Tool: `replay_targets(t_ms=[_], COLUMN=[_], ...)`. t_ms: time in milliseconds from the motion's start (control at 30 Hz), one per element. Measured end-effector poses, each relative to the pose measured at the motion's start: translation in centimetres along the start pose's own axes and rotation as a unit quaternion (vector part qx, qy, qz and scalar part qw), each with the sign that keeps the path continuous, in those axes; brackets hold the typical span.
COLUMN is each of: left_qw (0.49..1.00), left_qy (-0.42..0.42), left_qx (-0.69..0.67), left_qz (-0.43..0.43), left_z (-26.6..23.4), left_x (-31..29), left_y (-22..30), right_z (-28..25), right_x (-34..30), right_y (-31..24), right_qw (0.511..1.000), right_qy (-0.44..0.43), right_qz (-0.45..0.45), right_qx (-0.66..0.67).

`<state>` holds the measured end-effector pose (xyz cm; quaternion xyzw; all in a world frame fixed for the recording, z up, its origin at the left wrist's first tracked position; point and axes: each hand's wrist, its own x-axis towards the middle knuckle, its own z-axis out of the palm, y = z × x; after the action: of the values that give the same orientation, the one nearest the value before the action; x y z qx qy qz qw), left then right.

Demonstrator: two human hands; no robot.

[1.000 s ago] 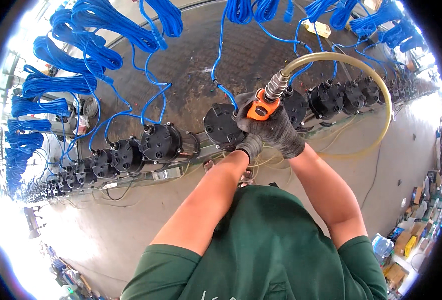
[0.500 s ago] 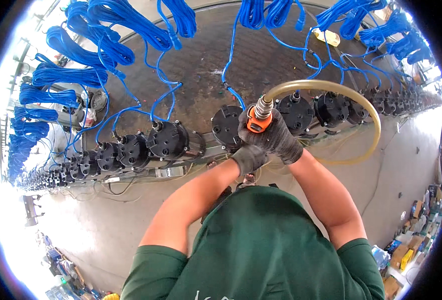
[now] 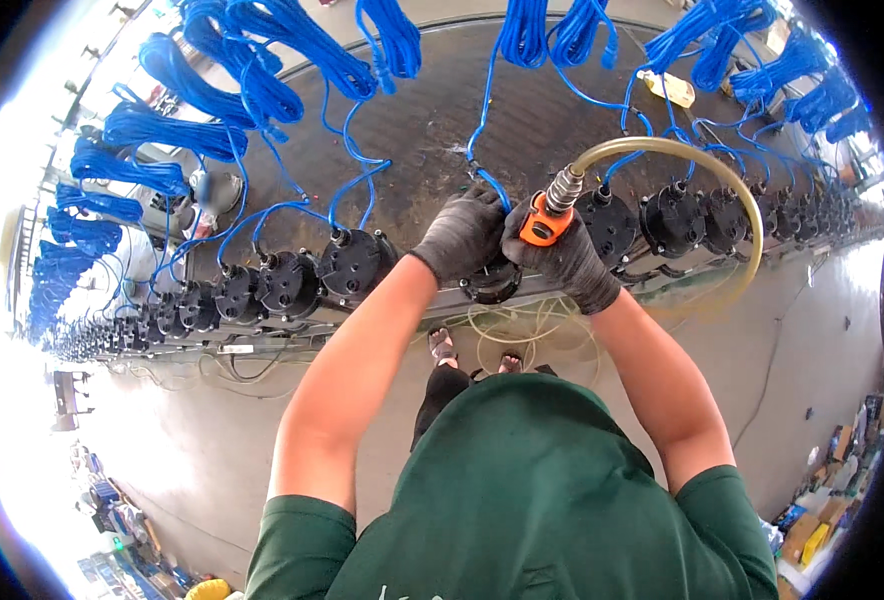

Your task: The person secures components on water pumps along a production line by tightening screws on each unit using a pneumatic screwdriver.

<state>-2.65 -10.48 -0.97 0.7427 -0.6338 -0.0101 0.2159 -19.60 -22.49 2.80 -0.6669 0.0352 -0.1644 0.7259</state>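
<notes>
My right hand (image 3: 574, 258), in a dark grey glove, is closed around an orange-bodied air tool (image 3: 544, 226). A metal coupling on top of it joins a clear yellowish hose (image 3: 702, 152). The tool's lower end is hidden by the hand. My gloved left hand (image 3: 462, 235) lies over the top of a black round pump (image 3: 492, 283), its fingers curled over the far left rim beside the blue cable (image 3: 492, 182). The two hands nearly touch above this pump and cover most of its lid.
A long row of similar black pumps stretches left (image 3: 289, 284) and right (image 3: 672, 218) along the dark bench (image 3: 417, 130). Coiled blue cables (image 3: 522, 32) hang beyond it. A yellowish bottle (image 3: 669, 88) lies at the back right. Loose hoses (image 3: 532, 325) trail on the floor near my feet.
My left hand has moved from beside my right wrist, up and left, onto the pump. My right hand keeps the air tool. The whole view has shifted slightly.
</notes>
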Motion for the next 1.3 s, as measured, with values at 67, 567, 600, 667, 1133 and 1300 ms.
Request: replay_targets(t_ms=[67,567,600,667,1133,1300], left_qw=[0.997,0.994,0.997,0.992,0.942,0.950], left_qy=[-0.047,-0.035,-0.019,-0.036,0.050,0.075], left_qx=[0.026,0.092,0.044,0.032,0.048,-0.044], left_qz=[0.047,-0.047,-0.058,-0.118,-0.327,-0.299], left_z=[-0.8,-1.3,-1.2,-1.1,-1.2,0.0], left_x=[0.7,-0.2,-0.6,-0.5,-0.8,0.0], left_y=[0.8,2.0,2.3,2.1,6.1,4.8], right_z=[0.4,1.5,0.8,1.2,-1.6,-1.7], right_x=[-0.3,-0.2,-0.7,-0.3,2.0,5.0], right_y=[0.3,2.2,2.5,2.3,3.1,2.9], right_qw=[1.000,0.997,0.995,0.983,0.980,0.968], right_qy=[0.025,0.052,0.013,0.020,0.053,0.138], right_qz=[-0.010,-0.047,-0.091,-0.003,-0.050,-0.090], right_qx=[0.012,0.024,-0.048,0.181,0.187,0.190])
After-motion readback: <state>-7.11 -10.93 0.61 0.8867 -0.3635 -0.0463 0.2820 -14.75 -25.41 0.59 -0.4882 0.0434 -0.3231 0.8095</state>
